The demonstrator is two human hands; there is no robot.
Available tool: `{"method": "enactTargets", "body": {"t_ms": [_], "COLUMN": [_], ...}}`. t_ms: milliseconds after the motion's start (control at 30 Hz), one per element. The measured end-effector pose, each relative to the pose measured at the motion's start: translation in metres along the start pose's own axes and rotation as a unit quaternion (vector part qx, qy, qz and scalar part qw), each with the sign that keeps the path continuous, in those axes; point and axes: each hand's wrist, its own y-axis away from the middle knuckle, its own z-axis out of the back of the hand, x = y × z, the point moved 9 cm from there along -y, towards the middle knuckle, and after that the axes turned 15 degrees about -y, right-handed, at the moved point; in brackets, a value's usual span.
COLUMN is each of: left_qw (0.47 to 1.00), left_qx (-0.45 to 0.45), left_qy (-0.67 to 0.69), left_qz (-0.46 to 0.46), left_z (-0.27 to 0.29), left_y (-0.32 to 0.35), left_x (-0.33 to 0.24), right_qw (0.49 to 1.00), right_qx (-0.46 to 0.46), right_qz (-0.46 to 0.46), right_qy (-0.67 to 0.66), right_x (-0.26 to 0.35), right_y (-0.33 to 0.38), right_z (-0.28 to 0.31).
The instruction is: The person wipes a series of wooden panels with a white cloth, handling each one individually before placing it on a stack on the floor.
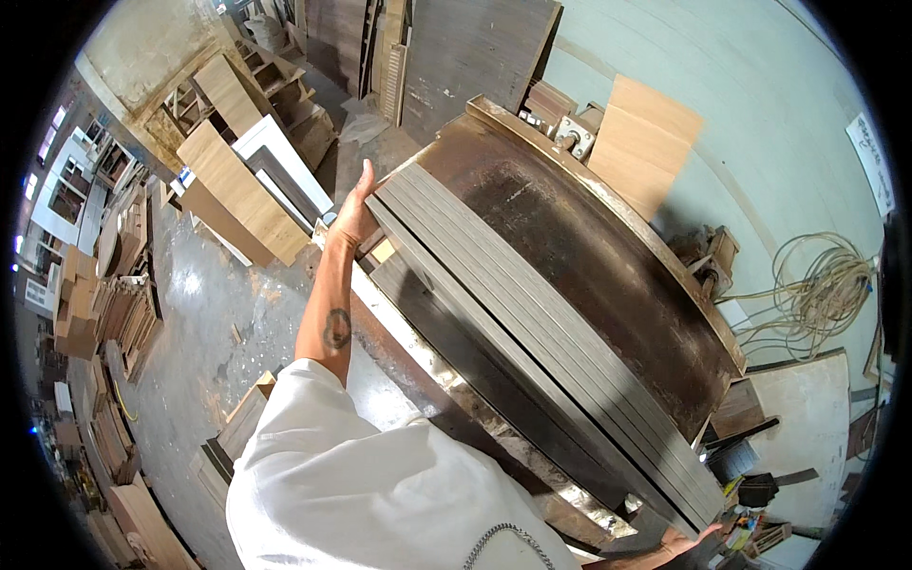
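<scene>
A long bundle of grey wood-grain boards (pixel 532 313) lies slantwise in front of me, from far left to near right. The strips sit side by side, with a dark gap along the near side. My left hand (pixel 353 217) grips the far-left end, its thumb pointing up and its fingers partly hidden behind the boards. At the near-right end, my right hand (pixel 679 543) holds the bundle from its end and underside; most of its fingers are hidden. Beneath the boards is a worn brown metal bench (pixel 589 275) with raised edges. Another grey board (pixel 408 285) shows under the bundle.
Leaning wooden panels (pixel 223 176) and a white frame (pixel 275 157) stand beyond my left arm. A plywood sheet (pixel 646 142) leans on the wall behind the bench. Coiled hose (pixel 822 294) hangs at right. Stacked boards (pixel 128 323) line the floor at far left.
</scene>
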Motion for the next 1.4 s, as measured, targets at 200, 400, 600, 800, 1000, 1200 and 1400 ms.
{"method": "enactTargets", "body": {"t_ms": [200, 400, 600, 800, 1000, 1200, 1400], "left_qw": [0.996, 0.996, 0.986, 0.994, 0.994, 0.990, 0.989], "left_qx": [-0.050, 0.032, 0.154, 0.094, -0.080, -0.133, -0.079], "left_qy": [-0.054, -0.019, -0.015, -0.058, -0.056, -0.053, -0.114], "left_qz": [0.048, 0.075, 0.059, 0.009, 0.055, 0.021, -0.057], "left_z": [-0.043, -0.011, 0.007, 0.081, 0.111, 0.036, 0.044], "left_y": [-0.004, -0.021, -0.045, -0.093, -0.065, -0.050, -0.052], "left_x": [-0.014, 0.027, 0.049, 0.089, 0.155, 0.136, 0.138], "right_qw": [0.995, 0.975, 0.954, 0.952, 0.891, 0.989, 0.969], "right_qx": [0.048, 0.108, 0.147, 0.190, 0.070, 0.043, 0.144], "right_qz": [-0.004, -0.002, -0.010, -0.011, 0.277, 0.005, -0.103], "right_qy": [-0.086, -0.193, -0.263, -0.238, 0.354, 0.138, 0.171], "right_x": [-0.015, -0.020, -0.021, -0.016, -0.026, -0.103, -0.164], "right_y": [0.003, 0.023, 0.049, 0.053, 0.036, 0.063, 0.099], "right_z": [0.003, -0.066, -0.066, -0.095, -0.052, -0.083, -0.170]}}
